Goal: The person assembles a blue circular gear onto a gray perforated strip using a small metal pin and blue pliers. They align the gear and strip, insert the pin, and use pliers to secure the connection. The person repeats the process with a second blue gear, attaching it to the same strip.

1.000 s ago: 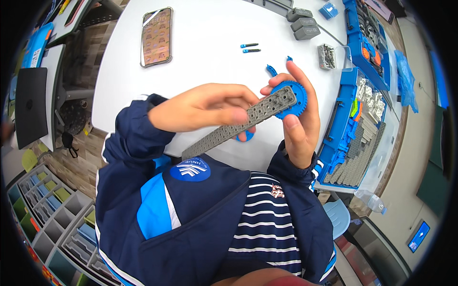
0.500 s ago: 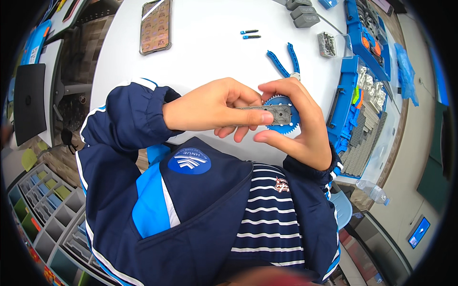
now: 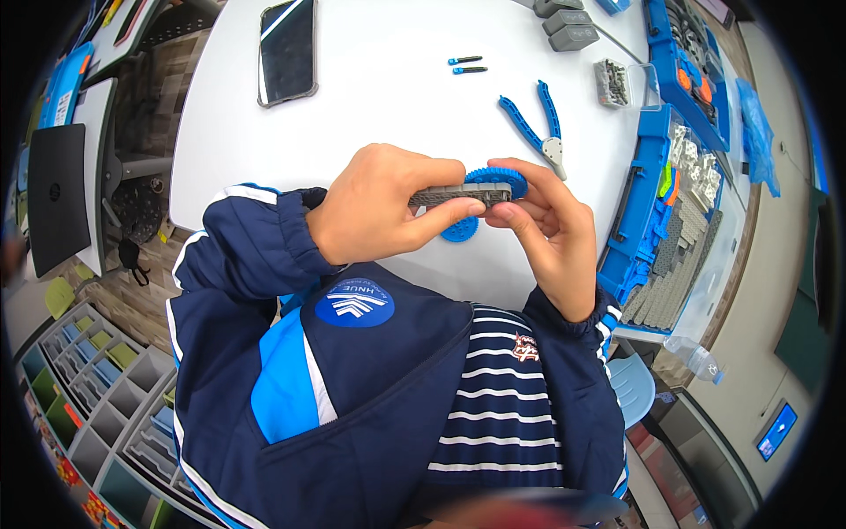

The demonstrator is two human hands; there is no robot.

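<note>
Between the thumb and fingers of my left hand [image 3: 374,207] is a grey beam [image 3: 441,195], seen mostly from its side. A large blue gear [image 3: 499,179] lies against the beam's far side, tilted nearly edge-on. My right hand [image 3: 555,225] curls round the gear and the beam's right end, its thumb close under the beam. Below the beam shows a smaller blue gear [image 3: 460,229]; whether it is attached or lies on the table, I cannot tell. Just beyond my right hand, blue-handled pliers [image 3: 539,132] rest spread on the white table.
At the right stands a blue parts case [image 3: 627,234] with grey beams and white pieces. A small clear box [image 3: 612,84] of pins sits farther back, near dark grey blocks [image 3: 568,33]. Two blue-and-black pins [image 3: 467,65] and a phone [image 3: 288,53] lie on the table.
The beam and large gear have been turned from facing up to nearly edge-on. A smaller blue gear has come into sight below. The phone's patterned screen has gone dark.
</note>
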